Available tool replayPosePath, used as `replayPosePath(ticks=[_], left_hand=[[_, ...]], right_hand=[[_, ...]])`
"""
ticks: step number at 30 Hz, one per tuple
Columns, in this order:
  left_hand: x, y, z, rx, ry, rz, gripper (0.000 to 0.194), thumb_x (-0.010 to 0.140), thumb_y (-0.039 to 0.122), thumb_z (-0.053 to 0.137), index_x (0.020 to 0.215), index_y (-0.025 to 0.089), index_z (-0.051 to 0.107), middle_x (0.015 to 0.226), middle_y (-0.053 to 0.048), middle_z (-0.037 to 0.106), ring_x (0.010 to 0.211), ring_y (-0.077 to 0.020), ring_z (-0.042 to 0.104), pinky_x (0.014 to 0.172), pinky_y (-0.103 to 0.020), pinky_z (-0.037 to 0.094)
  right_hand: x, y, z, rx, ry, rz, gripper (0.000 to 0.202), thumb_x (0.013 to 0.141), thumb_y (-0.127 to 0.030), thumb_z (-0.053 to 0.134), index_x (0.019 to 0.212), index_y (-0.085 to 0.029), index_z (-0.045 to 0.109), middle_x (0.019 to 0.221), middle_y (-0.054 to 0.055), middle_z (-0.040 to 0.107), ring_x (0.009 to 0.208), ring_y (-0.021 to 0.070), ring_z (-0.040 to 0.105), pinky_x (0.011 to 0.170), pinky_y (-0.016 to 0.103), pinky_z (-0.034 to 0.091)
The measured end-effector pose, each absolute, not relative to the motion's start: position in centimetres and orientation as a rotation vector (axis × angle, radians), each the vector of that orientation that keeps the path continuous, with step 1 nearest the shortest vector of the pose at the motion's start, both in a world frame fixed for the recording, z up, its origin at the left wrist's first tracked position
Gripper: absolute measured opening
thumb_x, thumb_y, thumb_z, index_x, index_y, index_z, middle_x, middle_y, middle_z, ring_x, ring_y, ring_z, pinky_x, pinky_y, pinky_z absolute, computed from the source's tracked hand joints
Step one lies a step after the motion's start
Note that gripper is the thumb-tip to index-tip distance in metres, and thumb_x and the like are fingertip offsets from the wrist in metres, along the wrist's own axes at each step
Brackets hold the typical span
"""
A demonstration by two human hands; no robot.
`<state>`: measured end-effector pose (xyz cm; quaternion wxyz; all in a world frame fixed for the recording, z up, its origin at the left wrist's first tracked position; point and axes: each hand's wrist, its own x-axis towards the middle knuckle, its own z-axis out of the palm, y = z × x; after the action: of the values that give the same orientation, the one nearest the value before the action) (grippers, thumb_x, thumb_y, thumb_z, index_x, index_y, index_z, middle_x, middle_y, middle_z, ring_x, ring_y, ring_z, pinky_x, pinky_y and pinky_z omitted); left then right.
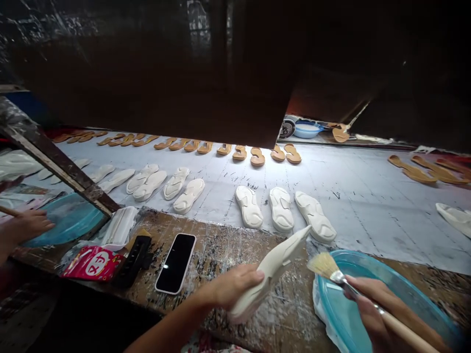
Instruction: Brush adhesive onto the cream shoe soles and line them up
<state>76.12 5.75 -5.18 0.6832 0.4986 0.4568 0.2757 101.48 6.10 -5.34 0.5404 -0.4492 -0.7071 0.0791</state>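
My left hand (237,284) grips a white shoe sole (274,272) by its lower end, tilted up over the worn wooden bench. In my right hand (379,306) is a paintbrush (326,264) with pale bristles and a wooden handle, its tip near the left rim of a blue basin (358,255). The brush and the held sole are apart. Just beyond the sole, three white soles (281,211) lie on a long white surface (346,201). More white soles (189,196) lie further left on it.
Brown soles (240,152) line the far side. A phone (175,264), a black object (134,260) and a red packet (91,263) lie on the bench. A metal post (59,162) slants at left, near another person's hand (35,225) and blue basin (73,220). A dark panel (165,73) hangs overhead.
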Motion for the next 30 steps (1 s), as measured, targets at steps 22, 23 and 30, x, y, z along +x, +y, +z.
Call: replayPosePath(ticks=[22, 23, 30], left_hand=[[76.5, 4.3, -3.0, 0.920, 0.878, 0.558, 0.049, 0.072, 0.059, 0.052, 0.080, 0.012, 0.064, 0.069, -0.003, 0.056, 0.060, -0.0120, 0.045, 0.058, -0.023, 0.034], [76.4, 4.3, -3.5, 0.792, 0.857, 0.569, 0.048, 0.069, 0.057, 0.056, 0.078, 0.011, 0.065, 0.066, -0.003, 0.057, 0.057, -0.0115, 0.045, 0.056, -0.023, 0.034], [77.3, 4.3, -4.9, 0.462, 0.723, 0.647, 0.043, 0.070, 0.049, 0.060, 0.080, 0.008, 0.067, 0.069, -0.007, 0.064, 0.066, -0.0142, 0.056, 0.067, -0.024, 0.041]], right_hand=[[100.0, 5.5, -0.6, -0.773, -1.959, 0.330, 0.017, 0.078, -0.015, 0.053, 0.091, -0.024, 0.060, 0.074, 0.000, 0.060, 0.073, 0.0154, 0.058, 0.065, 0.031, 0.051], [100.4, 5.8, -0.7, -0.767, -1.956, 0.323, 0.017, 0.077, -0.014, 0.054, 0.089, -0.024, 0.060, 0.073, 0.000, 0.060, 0.072, 0.0151, 0.058, 0.064, 0.031, 0.051], [101.1, 4.9, -2.9, -0.831, -1.936, 0.292, 0.022, 0.077, -0.006, 0.053, 0.094, -0.019, 0.059, 0.077, 0.002, 0.062, 0.076, 0.0146, 0.060, 0.066, 0.027, 0.051]])
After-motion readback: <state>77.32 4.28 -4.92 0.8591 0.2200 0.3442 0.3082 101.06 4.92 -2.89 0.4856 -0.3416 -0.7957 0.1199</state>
